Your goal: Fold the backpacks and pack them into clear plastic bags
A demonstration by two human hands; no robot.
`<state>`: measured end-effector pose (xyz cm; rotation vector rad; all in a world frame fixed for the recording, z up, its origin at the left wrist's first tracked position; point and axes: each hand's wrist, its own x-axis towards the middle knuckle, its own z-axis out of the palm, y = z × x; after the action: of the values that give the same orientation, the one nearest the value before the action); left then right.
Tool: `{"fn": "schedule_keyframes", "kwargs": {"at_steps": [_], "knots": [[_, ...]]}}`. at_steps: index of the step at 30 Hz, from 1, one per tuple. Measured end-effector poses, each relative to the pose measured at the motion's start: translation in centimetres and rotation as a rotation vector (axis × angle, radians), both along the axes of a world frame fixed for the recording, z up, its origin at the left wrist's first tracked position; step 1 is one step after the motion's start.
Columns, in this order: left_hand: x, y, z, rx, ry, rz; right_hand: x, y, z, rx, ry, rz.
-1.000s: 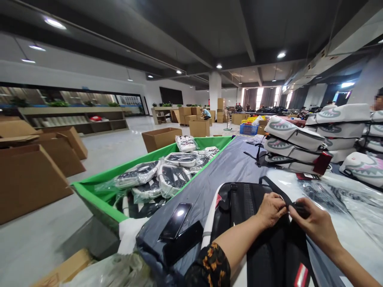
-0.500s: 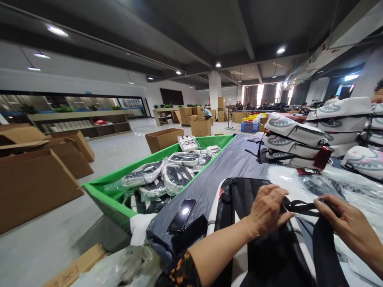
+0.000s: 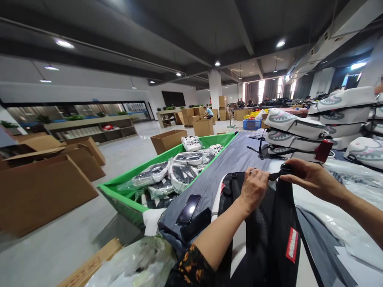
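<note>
A black-and-white backpack (image 3: 260,243) lies back side up on the table in front of me. One of its shoulder straps (image 3: 289,203), with a red label (image 3: 292,244), is raised at the top end. My left hand (image 3: 254,187) is closed around the thin webbing end of that strap. The thumb and fingers of my right hand (image 3: 312,179) pinch the strap at its black buckle (image 3: 285,169). A short piece of webbing runs taut between both hands.
Left of the table, a green-rimmed bin (image 3: 119,195) holds several plastic-wrapped backpacks. A phone (image 3: 189,208) lies at the table's left edge. White shark-mouth backpacks (image 3: 295,121) are stacked at the right, near clear plastic bags (image 3: 353,219). Cardboard boxes (image 3: 48,191) stand on the floor.
Both hands have moved up and left with the strap, which was looped and slack before. The strap has swung left over the backpack, and its red label now shows.
</note>
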<state>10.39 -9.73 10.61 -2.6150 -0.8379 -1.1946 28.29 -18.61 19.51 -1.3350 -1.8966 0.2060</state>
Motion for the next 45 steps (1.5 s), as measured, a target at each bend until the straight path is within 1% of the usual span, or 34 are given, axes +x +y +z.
{"fn": "schedule_keyframes", "kwargs": {"at_steps": [2, 4, 6, 8, 9, 11, 12, 14, 15, 16, 17, 18, 19, 20, 21, 22, 23, 24, 26, 27, 28, 29, 30, 31, 32, 33, 35, 38, 40, 42, 43, 45], "knots": [[-0.6, -0.2, -0.3, -0.181, -0.117, 0.01, -0.8, 0.8, 0.0, -0.021, 0.032, 0.064], [-1.2, -0.8, -1.1, -0.458, -0.185, -0.05, -1.1, 1.9, 0.0, -0.003, 0.035, 0.08], [-1.9, -2.4, -2.1, -0.761, -0.225, -0.134, -0.8, 3.5, -0.2, 0.047, 0.011, 0.07], [-2.9, -5.0, -3.1, -0.994, -0.324, -0.24, -0.2, 5.4, -1.1, 0.04, -0.002, 0.075], [-3.4, -6.6, -3.5, -1.087, -0.395, -0.3, 0.1, 6.5, -1.8, -0.011, -0.018, 0.085], [-4.2, -9.8, -4.2, -1.296, -0.539, -0.402, 0.1, 8.6, -3.9, -0.153, -0.064, 0.103], [-4.4, -11.2, -4.5, -1.426, -0.603, -0.416, -0.1, 9.7, -5.2, -0.216, -0.095, 0.108], [-4.6, -13.2, -5.3, -1.683, -0.709, -0.352, -0.8, 11.7, -7.7, -0.272, -0.147, 0.108], [-4.7, -13.7, -5.6, -1.766, -0.743, -0.304, -1.0, 12.5, -8.7, -0.276, -0.162, 0.105], [-4.9, -14.0, -5.9, -1.818, -0.737, -0.271, -1.2, 13.3, -9.6, -0.274, -0.176, 0.1], [-5.4, -14.0, -6.0, -1.849, -0.683, -0.257, -1.2, 13.9, -10.2, -0.272, -0.197, 0.091], [-6.1, -13.9, -5.8, -1.867, -0.574, -0.265, -1.0, 14.5, -10.7, -0.266, -0.223, 0.082], [-7.0, -13.5, -5.5, -1.864, -0.406, -0.3, -0.5, 14.9, -11.1, -0.256, -0.251, 0.072], [-8.0, -12.8, -4.9, -1.823, -0.202, -0.349, 0.0, 15.3, -11.5, -0.241, -0.278, 0.065], [-9.1, -11.9, -4.1, -1.732, -0.006, -0.375, 0.7, 15.7, -11.9, -0.22, -0.306, 0.056], [-10.1, -10.5, -3.2, -1.596, 0.142, -0.355, 1.3, 16.1, -12.4, -0.195, -0.336, 0.038], [-11.0, -8.8, -2.3, -1.422, 0.221, -0.282, 1.9, 16.4, -13.1, -0.171, -0.365, 0.001], [-11.5, -6.7, -1.6, -1.23, 0.241, -0.167, 2.4, 16.8, -13.8, -0.153, -0.394, -0.049], [-11.7, -1.6, -0.9, -0.875, 0.15, 0.134, 3.0, 17.6, -15.5, -0.144, -0.446, -0.135], [-11.4, 1.2, -1.0, -0.749, 0.101, 0.253, 3.1, 18.0, -16.3, -0.144, -0.468, -0.154], [-10.8, 3.9, -1.5, -0.686, 0.085, 0.324, 3.1, 18.3, -17.1, -0.139, -0.485, -0.154], [-10.0, 6.3, -2.2, -0.679, 0.084, 0.352, 3.0, 18.4, -17.9, -0.121, -0.496, -0.143], [-9.1, 8.3, -3.1, -0.686, 0.084, 0.339, 2.9, 18.4, -18.6, -0.088, -0.499, -0.132], [-8.3, 9.8, -4.1, -0.693, 0.079, 0.305, 2.8, 18.2, -19.3, -0.04, -0.49, -0.13], [-7.5, 10.6, -5.1, -0.691, 0.069, 0.265, 2.8, 17.9, -19.9, 0.017, -0.47, -0.137], [-6.8, 11.0, -6.1, -0.677, 0.055, 0.228, 2.7, 17.4, -20.4, 0.079, -0.442, -0.144], [-6.1, 10.4, -7.9, -0.62, 0.007, 0.184, 2.6, 16.1, -21.4, 0.202, -0.383, -0.155], [-6.1, 8.0, -10.1, -0.495, -0.085, 0.161, 2.2, 13.5, -22.3, 0.343, -0.352, -0.166], [-6.5, 6.3, -11.5, -0.403, -0.127, 0.167, 1.6, 11.5, -22.5, 0.393, -0.369, -0.159], [-7.0, 4.6, -12.7, -0.34, -0.112, 0.191, 1.2, 9.3, -22.4, 0.388, -0.387, -0.131], [-7.2, 3.9, -13.2, -0.318, -0.082, 0.199, 1.1, 8.2, -22.4, 0.36, -0.389, -0.115], [-7.9, 2.5, -13.7, -0.291, 0.022, 0.193, 1.2, 6.3, -22.4, 0.256, -0.386, -0.083]]}}
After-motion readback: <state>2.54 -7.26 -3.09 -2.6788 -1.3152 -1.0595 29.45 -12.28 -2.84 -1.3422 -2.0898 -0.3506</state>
